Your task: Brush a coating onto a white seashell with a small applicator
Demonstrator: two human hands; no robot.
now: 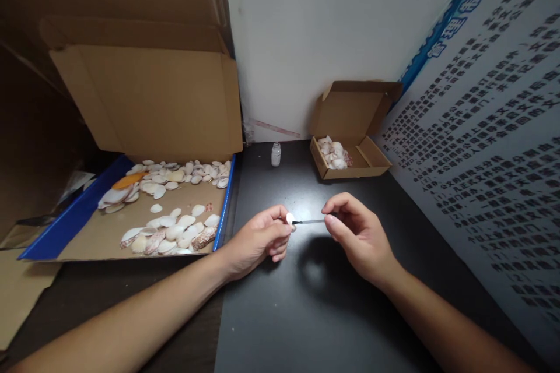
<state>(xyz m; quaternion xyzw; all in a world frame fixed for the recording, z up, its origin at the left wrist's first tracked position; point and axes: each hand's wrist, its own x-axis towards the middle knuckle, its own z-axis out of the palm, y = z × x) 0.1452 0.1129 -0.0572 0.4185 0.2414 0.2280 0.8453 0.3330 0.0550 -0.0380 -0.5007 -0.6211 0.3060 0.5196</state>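
Observation:
A small white shell (289, 218) is pinched between the thumb and fingers of my left hand (266, 235), over the dark tabletop. My right hand (359, 233) is closed at the fingertips on the end of a thin grey-handled brush (311, 221). The brush lies almost level between both hands, its dark tip at the shell's edge. Whether the tip presses on the shell or just meets its rim, I cannot tell. Beyond my left hand stands a small clear glass bottle (275, 155) with whitish contents, upright and uncapped.
To the left is a large open cardboard box (105, 239) with blue sides, holding many loose shells (175, 233) and an orange piece (126, 180). A smaller open box (359, 172) with white shells (335, 154) stands back right. A printed panel (490, 145) borders the right side.

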